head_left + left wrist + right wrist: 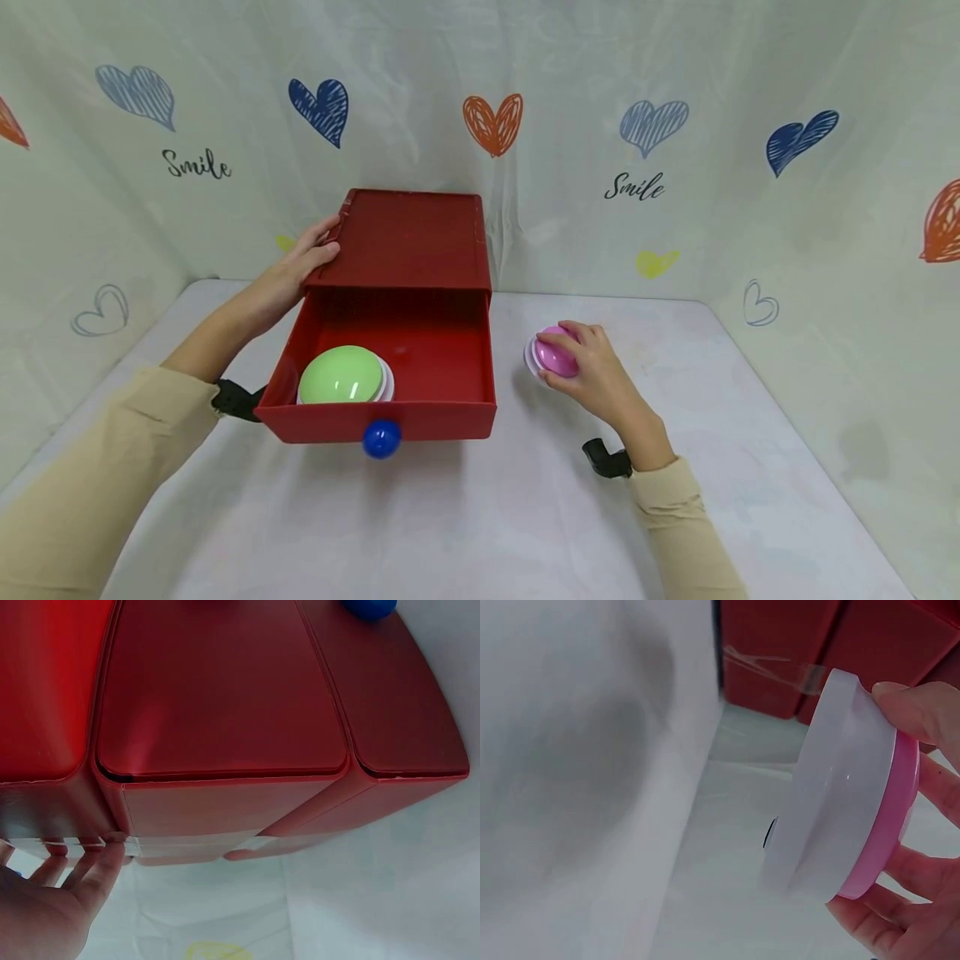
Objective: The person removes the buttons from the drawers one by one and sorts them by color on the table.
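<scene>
A red drawer box stands at the centre, its top drawer pulled out towards me. Against the box's left side, near the back, rest the extended fingers of my left hand. The left wrist view also has this hand touching the box's side. A push button with a green dome and white base lies in the drawer's front left. My right hand grips a pink push button by its rim, right of the box. The right wrist view has this white-based pink button tilted, held above the table.
A blue ball knob sticks out from the drawer front. The left wrist view has more red drawer fronts below, and clear tape on the box's side. The white table meets a curtain printed with hearts behind.
</scene>
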Demonstrator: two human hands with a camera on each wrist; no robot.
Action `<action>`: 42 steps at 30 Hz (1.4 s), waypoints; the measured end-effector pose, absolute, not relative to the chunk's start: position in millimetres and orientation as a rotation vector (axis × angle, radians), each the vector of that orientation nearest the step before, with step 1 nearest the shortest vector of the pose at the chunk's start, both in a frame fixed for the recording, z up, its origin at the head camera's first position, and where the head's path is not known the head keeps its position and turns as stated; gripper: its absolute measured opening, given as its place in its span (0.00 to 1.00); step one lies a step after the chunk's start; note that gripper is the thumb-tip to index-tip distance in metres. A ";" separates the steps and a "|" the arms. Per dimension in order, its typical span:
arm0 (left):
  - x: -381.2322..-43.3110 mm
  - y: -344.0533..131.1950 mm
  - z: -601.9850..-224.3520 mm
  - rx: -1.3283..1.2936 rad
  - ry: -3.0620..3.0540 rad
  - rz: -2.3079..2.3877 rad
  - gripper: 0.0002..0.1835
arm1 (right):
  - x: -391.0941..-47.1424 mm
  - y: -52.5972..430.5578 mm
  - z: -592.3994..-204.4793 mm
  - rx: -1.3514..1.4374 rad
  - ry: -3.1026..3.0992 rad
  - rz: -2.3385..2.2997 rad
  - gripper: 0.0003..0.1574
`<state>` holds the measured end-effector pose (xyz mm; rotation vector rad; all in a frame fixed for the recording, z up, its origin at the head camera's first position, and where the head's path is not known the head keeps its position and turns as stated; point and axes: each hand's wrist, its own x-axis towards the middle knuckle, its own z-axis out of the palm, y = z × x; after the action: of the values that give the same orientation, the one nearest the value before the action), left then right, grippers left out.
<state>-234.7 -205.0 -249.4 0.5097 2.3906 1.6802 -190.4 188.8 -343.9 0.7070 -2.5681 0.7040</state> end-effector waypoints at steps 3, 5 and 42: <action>-235.2 -204.8 -248.9 0.512 2.387 1.685 0.34 | -194.3 189.9 -349.2 0.678 -2.583 0.716 0.29; -235.2 -204.6 -248.7 0.513 2.385 1.686 0.34 | -196.9 190.3 -353.3 0.659 -2.597 0.729 0.29; -233.5 -204.6 -251.1 0.529 2.422 1.660 0.34 | -207.8 193.2 -384.3 0.534 -2.977 0.716 0.32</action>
<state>-233.5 -204.6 -251.1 0.5293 2.4224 1.6600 -207.8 193.2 -384.3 0.5338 -2.9773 0.7160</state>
